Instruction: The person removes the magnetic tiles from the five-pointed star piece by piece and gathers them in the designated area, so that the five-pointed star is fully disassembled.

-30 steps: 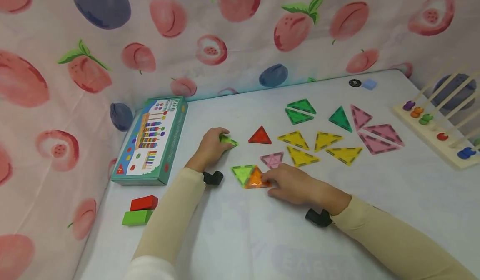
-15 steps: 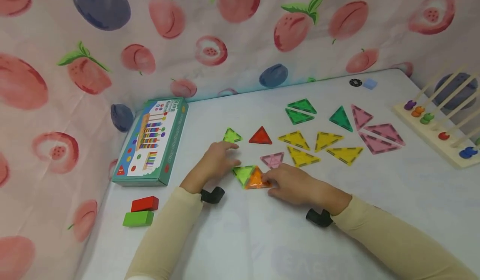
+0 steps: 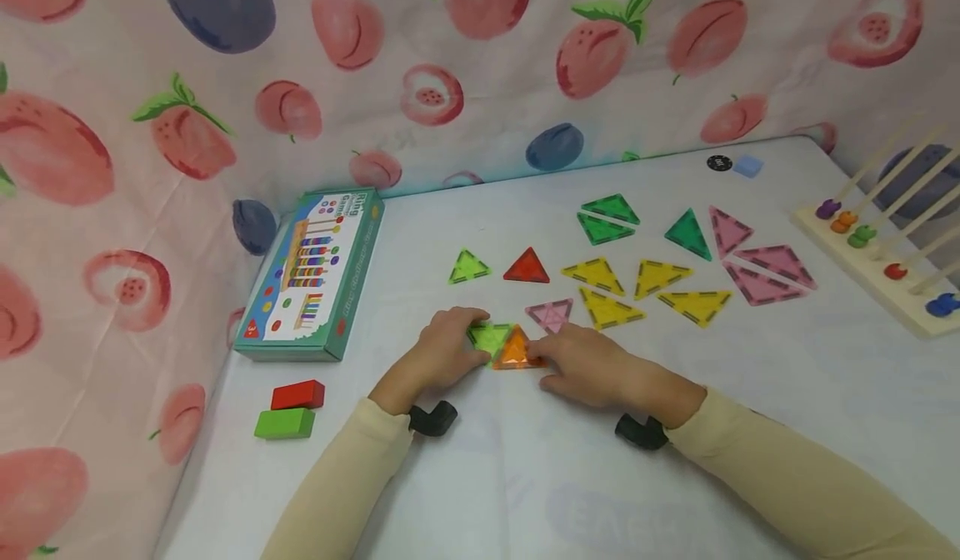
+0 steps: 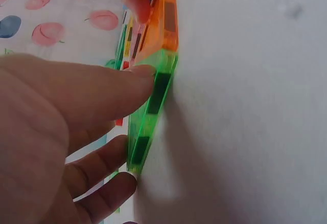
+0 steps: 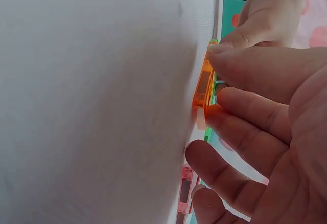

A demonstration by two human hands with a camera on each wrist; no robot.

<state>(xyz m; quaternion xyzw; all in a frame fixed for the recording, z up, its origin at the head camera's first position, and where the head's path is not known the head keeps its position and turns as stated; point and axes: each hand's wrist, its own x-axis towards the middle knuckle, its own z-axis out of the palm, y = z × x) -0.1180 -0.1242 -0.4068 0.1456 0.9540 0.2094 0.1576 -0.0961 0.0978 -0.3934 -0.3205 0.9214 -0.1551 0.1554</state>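
Observation:
In the head view, a light green triangular magnetic tile [image 3: 490, 337] and an orange triangular magnetic tile [image 3: 516, 351] lie flat on the table, edge against edge. My left hand [image 3: 447, 350] pinches the green one, thumb on its near edge and fingertips along its far left side. From the right, my right hand [image 3: 588, 366] holds the orange tile's right corner between thumb and fingers. The left wrist view shows the green tile [image 4: 150, 106] joined to the orange tile [image 4: 162, 27]. A small pink triangle tile [image 3: 551, 316] lies just beyond the right fingertips.
Behind the hands lie another light green tile [image 3: 468, 267] and a red tile [image 3: 527, 266]. Several yellow tiles [image 3: 611, 310], green tiles [image 3: 608, 227] and pink tiles [image 3: 765, 282] spread rightward. A game box [image 3: 311, 277] and two blocks [image 3: 285, 423] sit left; a pegboard [image 3: 870, 268] stands right.
My left hand has let go of the far light green tile and come nearer, taking hold of the light green tile beside the orange one. My right hand has stayed at the orange tile.

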